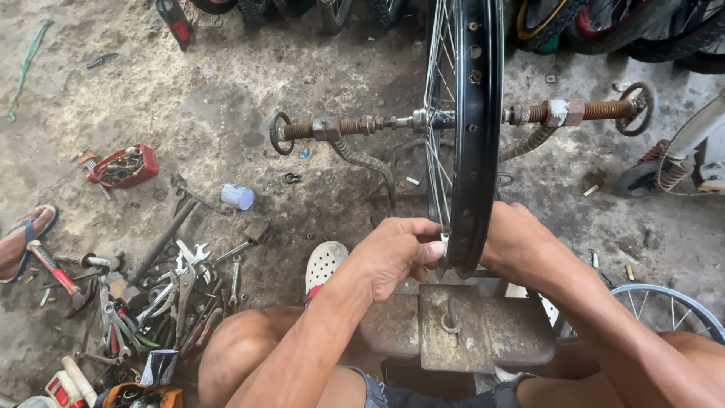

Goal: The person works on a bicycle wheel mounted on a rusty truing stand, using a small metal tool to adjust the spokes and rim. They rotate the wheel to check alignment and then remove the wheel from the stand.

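Concrete floor point(189, 98): one rim point(476, 136), two hands point(396, 253).

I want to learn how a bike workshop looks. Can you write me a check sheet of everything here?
Surface: dirty concrete floor, stained.
Job's things: black wheel rim with spokes, upright on a rusty threaded stand.
Clutter: pile of wrenches, red-handled hammer, red tray of small parts.
Grippers: left hand pinches at the rim's lower edge; right hand holds its other side.
Cables: nothing seen.
Surroundings: tyres along the far edge, a sandalled foot at left.
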